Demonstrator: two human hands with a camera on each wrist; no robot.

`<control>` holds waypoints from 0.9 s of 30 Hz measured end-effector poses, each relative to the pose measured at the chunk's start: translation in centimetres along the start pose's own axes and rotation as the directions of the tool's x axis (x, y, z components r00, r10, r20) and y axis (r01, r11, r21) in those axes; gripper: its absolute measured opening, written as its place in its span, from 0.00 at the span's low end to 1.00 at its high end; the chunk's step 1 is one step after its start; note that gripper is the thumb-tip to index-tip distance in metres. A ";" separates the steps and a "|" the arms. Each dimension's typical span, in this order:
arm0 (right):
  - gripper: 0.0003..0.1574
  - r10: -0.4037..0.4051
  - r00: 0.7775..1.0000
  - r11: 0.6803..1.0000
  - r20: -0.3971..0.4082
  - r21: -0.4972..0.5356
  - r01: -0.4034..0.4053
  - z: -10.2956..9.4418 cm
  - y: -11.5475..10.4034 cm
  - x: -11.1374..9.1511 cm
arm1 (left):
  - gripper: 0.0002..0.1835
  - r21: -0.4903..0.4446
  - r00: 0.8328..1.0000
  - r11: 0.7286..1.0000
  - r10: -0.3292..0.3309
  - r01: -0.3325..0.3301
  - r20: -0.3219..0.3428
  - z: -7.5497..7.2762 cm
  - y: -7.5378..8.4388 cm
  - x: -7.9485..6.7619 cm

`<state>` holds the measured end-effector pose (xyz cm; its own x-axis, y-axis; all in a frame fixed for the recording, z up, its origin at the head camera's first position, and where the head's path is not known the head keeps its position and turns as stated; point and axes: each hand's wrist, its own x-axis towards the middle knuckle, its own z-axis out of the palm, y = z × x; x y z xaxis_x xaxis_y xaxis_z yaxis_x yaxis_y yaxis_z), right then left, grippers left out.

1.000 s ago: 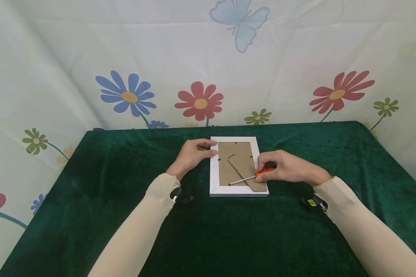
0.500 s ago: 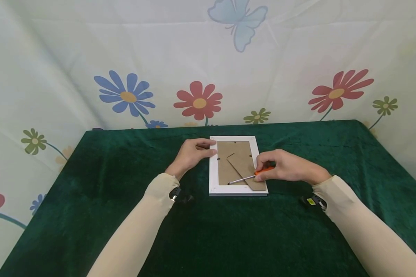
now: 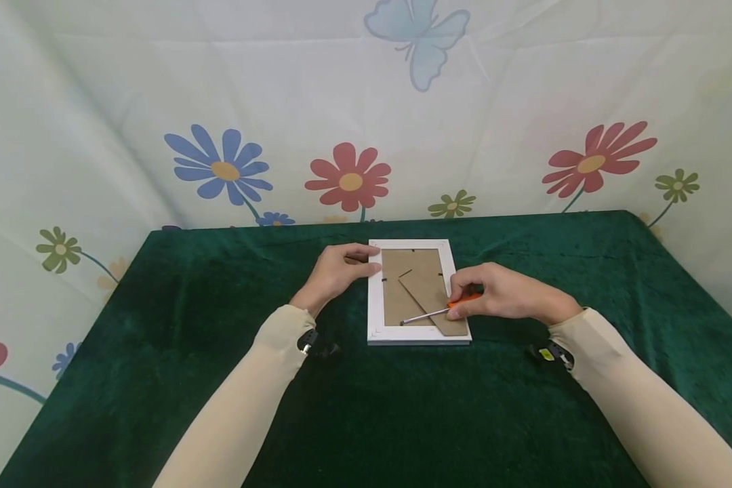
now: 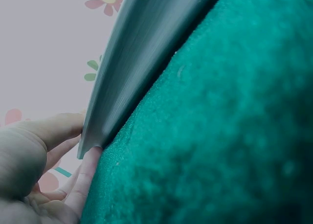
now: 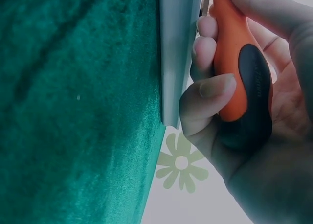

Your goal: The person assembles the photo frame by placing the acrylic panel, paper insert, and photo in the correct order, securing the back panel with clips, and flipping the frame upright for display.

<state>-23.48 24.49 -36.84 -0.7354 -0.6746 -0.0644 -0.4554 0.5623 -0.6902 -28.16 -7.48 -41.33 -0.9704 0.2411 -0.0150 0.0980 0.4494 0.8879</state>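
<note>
A white picture frame (image 3: 375, 298) lies back side up on the green cloth, its brown backing board (image 3: 396, 298) and slanted easel stand (image 3: 436, 305) showing. My left hand (image 3: 337, 271) holds the frame's left edge near the far corner, thumb and fingers against it; the left wrist view shows the fingers (image 4: 85, 177) meeting the frame's side. With my right hand (image 3: 494, 291) I grip a screwdriver by its orange and black handle (image 5: 234, 62). Its metal shaft (image 3: 425, 316) crosses the stand, and the tip is at the board's near-left corner, by a small dark clip.
Dark green velvet cloth (image 3: 366, 413) covers the table. Behind and beside it hangs a white curtain (image 3: 494, 122) printed with flowers and a butterfly. More small dark clips (image 3: 440, 274) sit along the backing board's edges.
The view has shifted very slightly. Both hands, the screwdriver and the picture frame stay in nearly the same place.
</note>
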 end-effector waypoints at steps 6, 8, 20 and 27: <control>0.09 0.014 1.000 1.000 0.007 0.002 -0.014 0.0 -0.2 0.0 | 0.20 0.002 1.000 1.000 -0.007 0.007 -0.005 0.0 0.0 0.0; 0.09 0.022 1.000 1.000 0.011 0.001 -0.022 -0.1 -0.3 0.0 | 0.20 0.003 1.000 1.000 -0.007 0.007 -0.006 0.0 0.0 0.0; 0.09 0.048 0.998 0.999 0.027 -0.006 -0.048 -0.3 -0.7 0.1 | 0.20 -0.001 1.000 1.000 -0.002 0.002 -0.011 0.0 0.1 0.0; 0.10 0.067 0.997 0.997 0.040 -0.028 -0.066 -0.3 -1.0 0.0 | 0.20 0.000 1.000 1.000 -0.001 0.001 -0.013 0.1 0.1 0.0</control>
<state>-23.19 24.04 -35.97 -0.7435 -0.6540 -0.1396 -0.4197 0.6189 -0.6639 -28.08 -7.37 -41.31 -0.9732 0.2298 -0.0095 0.0975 0.4495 0.8880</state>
